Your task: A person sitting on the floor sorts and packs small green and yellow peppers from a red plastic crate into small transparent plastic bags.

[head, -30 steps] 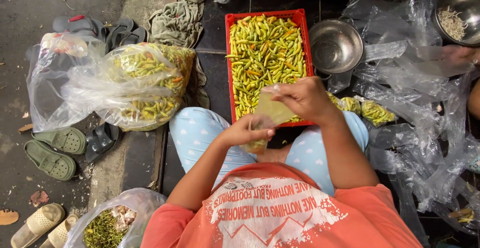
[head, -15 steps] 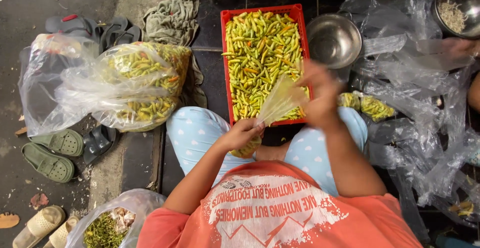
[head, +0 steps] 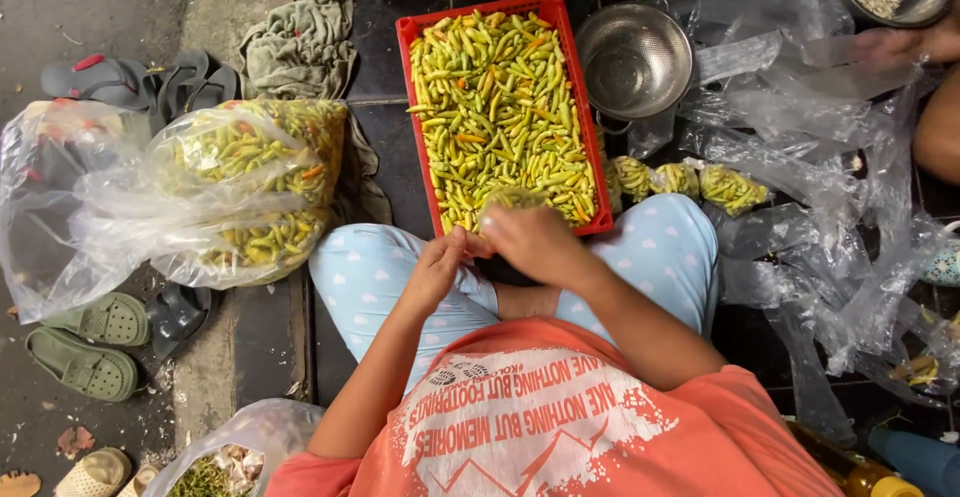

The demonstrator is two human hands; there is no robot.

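Dark tiled floor (head: 400,67) carries everything, with a person sitting cross-legged on it and both hands meeting just past the knees, at the near edge of a red plastic crate (head: 404,87) heaped with small green and yellow chillies (head: 500,107). Between the hands sits a small clear bag of chillies (head: 507,200), resting against the crate's near edge; the right hand (head: 537,244) lies curled over its neck from above and the left hand (head: 437,270) pinches at the same spot with thumb and fingertips pressed together, so both hands look closed on the plastic, though the right hand hides the exact grip. Judging by that pose, the step in hand is closing off a filled bag, and the next move would call for holding the neck tight while it is twisted or tied, with care that the thin film does not slip or spill. Just to the right of the crate's near corner, three filled small bags (head: 680,179) lie in a row beside the person's knee. Beyond them a steel colander (head: 634,60) stands empty next to the crate's far right corner, with loose clear plastic bags (head: 820,157) spread across the floor to the right. Left of the crate, a big clear sack of chillies (head: 250,192) slumps on the floor, with sandals (head: 100,342) and a grey rag (head: 300,47) near it
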